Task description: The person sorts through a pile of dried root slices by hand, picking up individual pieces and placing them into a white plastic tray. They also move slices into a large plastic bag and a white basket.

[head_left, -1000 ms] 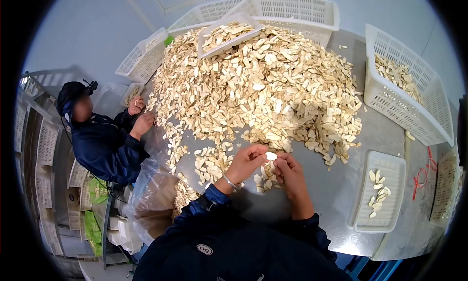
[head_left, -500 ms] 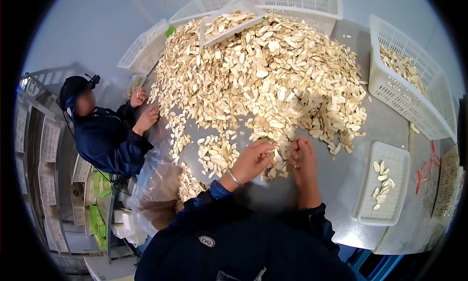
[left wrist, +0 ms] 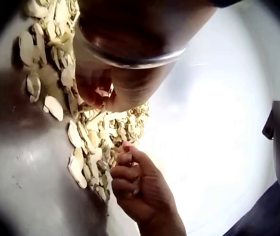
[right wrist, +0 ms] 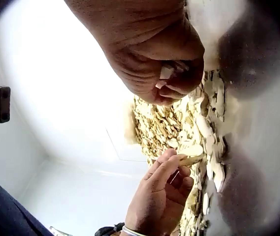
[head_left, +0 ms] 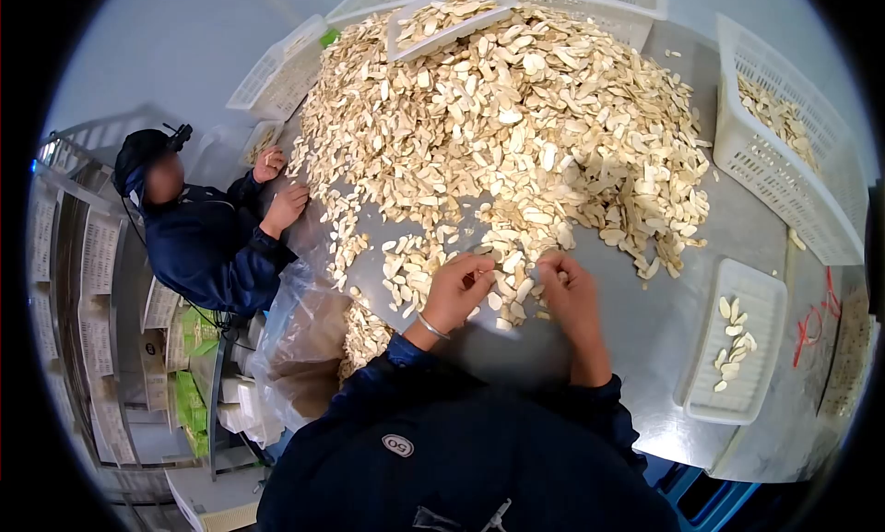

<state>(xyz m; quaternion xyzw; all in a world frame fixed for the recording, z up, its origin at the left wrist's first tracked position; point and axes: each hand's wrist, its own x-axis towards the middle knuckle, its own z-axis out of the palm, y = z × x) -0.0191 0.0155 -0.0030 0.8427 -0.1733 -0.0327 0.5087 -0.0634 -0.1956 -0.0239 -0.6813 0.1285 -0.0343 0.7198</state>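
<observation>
Hands first: our left hand (head_left: 454,292) pinches a slice (right wrist: 189,160) at the pile's (head_left: 516,135) near edge on the tabletop (head_left: 645,348); our right hand (head_left: 570,288) curls round another. Slices seem light, thin, brittle, so we judge edge pinches best.

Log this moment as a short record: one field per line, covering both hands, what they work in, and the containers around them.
left hand: fingers curled, picking among the slices; grip contents unclear
right hand: fingertips pinch a pale slice
pile of slices: large heap on the metal table
small tray: right of the hands, holds a few slices
large basket: far right, partly filled
second person: at the table's left edge, hands at the pile
</observation>
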